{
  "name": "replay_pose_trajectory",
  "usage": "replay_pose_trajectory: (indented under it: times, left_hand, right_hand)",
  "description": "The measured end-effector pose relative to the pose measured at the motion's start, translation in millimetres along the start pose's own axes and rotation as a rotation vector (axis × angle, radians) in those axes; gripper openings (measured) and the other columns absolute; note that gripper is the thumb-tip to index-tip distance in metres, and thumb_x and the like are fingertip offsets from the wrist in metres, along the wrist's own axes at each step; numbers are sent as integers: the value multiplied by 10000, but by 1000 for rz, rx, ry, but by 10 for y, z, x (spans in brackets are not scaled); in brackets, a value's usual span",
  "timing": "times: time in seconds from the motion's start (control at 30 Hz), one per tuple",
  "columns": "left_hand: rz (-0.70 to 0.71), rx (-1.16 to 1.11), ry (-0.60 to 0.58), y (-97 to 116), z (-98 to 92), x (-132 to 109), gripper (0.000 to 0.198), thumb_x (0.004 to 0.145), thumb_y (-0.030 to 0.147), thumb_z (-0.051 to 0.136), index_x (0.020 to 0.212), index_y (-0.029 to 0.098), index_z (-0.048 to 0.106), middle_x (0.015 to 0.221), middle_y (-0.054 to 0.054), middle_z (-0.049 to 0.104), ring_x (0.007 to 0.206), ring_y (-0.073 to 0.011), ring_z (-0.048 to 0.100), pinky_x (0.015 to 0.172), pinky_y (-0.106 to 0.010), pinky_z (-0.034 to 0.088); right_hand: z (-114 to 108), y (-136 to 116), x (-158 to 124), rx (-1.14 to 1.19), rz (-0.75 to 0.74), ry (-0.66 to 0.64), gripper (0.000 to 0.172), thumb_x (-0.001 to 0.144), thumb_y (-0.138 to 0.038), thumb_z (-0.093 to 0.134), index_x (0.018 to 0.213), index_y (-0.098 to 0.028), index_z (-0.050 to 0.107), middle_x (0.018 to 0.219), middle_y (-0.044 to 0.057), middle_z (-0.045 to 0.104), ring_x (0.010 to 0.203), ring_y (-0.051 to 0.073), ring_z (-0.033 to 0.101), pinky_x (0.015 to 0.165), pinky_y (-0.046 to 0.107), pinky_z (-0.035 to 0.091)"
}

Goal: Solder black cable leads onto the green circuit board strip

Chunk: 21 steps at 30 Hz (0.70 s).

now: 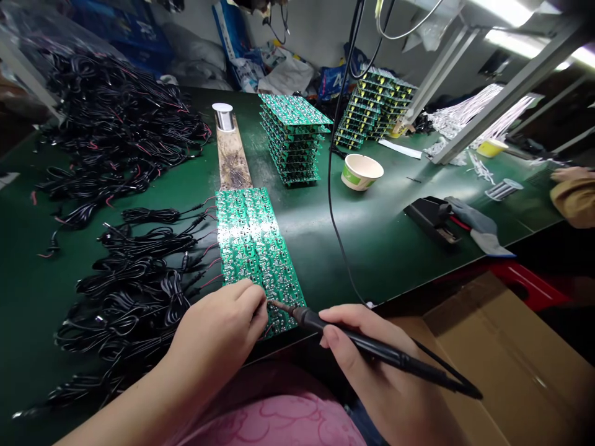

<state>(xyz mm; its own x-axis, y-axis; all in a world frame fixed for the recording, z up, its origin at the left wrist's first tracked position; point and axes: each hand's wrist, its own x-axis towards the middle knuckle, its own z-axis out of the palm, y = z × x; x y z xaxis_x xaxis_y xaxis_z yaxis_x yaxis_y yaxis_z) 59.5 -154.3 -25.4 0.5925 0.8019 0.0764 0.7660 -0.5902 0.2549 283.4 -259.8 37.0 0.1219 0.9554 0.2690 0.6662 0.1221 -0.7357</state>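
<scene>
A long panel of green circuit boards [253, 248] lies on the green table, its near end at the table's edge. My right hand [372, 365] is closed round a black soldering iron [372, 347], whose tip touches the near end of the panel. My left hand [223, 334] rests beside that tip, fingers pinched together on a thin wire or solder that is too small to name. Black cables with red leads [139, 272] lie in rows left of the panel, their ends reaching its left edge.
A big heap of black cables [111, 124] fills the far left. Two stacks of green boards [292, 139] [372, 108], a solder spool [224, 116] and a paper bowl [361, 171] stand farther back. The iron's cord [331, 186] hangs down. Another person's sleeve [574, 195] shows at right. A cardboard box [502, 359] sits below.
</scene>
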Motion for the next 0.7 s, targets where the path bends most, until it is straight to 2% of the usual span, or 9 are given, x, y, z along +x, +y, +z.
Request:
replay_pose_trajectory:
  times: [0.23,0.33,0.43,0.53,0.6,0.7]
  left_hand:
    - [64,74,74,17,26,-11,260,1055,247,492,804,237,559,779,4,593,679,-200,581,635,-376,358]
    - [72,96,75,42,4,-3,258,1042,220,507,787,239,546,770,4,587,663,-203,570,629,-384,354]
    - [47,108,10,66,-53,34,245,1037,208,516,799,235,570,786,-6,606,696,-217,596,643,-389,375]
    - [4,108,-115,105,-153,92,232,1036,195,524,823,226,611,835,-25,652,766,-236,639,690,-398,436]
    - [-23,95,-193,148,-204,126,206,1030,187,537,856,222,641,887,-34,691,825,-245,669,737,-402,486]
    - [-6,82,-249,205,-183,165,130,996,179,570,931,219,676,973,-45,735,907,-256,699,799,-404,546]
  right_hand:
    - [-43,-60,15,-37,-69,-60,89,1032,-276,662,1091,-307,721,968,-73,826,876,109,803,844,176,614]
    - [-79,-38,9,-53,-97,-28,106,1036,-270,654,1112,-305,719,965,-62,823,867,114,801,837,173,621]
    - [-112,17,-9,-98,-99,43,118,1035,-288,650,1112,-313,736,961,-45,825,837,137,805,804,190,642]
    - [-92,131,-16,-137,-112,123,134,1037,-302,650,1123,-319,753,992,-22,837,833,171,819,794,222,663]
    - [-12,276,9,-127,-130,193,171,1047,-310,641,1170,-324,758,1056,3,839,860,194,827,819,248,675]
    - [231,594,117,-55,-201,285,193,1057,-339,620,1184,-315,762,1102,32,816,914,223,828,856,285,689]
